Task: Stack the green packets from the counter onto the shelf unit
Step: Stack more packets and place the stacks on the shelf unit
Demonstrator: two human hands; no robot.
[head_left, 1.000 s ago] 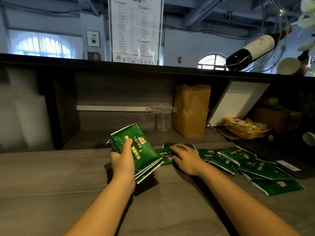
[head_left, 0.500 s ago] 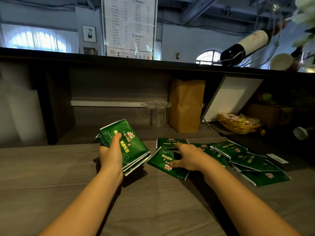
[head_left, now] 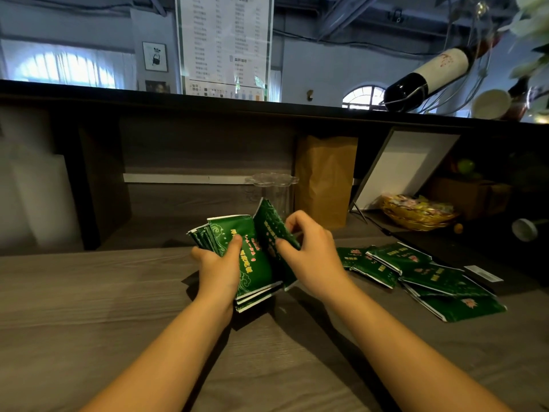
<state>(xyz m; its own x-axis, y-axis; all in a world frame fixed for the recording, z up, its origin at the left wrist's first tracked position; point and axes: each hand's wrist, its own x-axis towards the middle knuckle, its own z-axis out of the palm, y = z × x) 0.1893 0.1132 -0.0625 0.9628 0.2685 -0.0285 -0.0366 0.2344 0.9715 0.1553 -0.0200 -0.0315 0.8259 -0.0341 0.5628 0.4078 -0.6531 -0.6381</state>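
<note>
Left hand curled round fanned stack of glossy green foil packets, thumb on top, above grey wood-grain counter. Right hand, flat on counter half second ago, now pinches single green packet upright against stack's 3 o'clock edge. Loose green packets remain at 3 o'clock. Dark shelf recess at 12 o'clock holds none. Judgement: gathering advances, shelving not begun.

The menu board is cut by the top edge, its print too small to read; the right hand hides part of the tilted packet.
</note>
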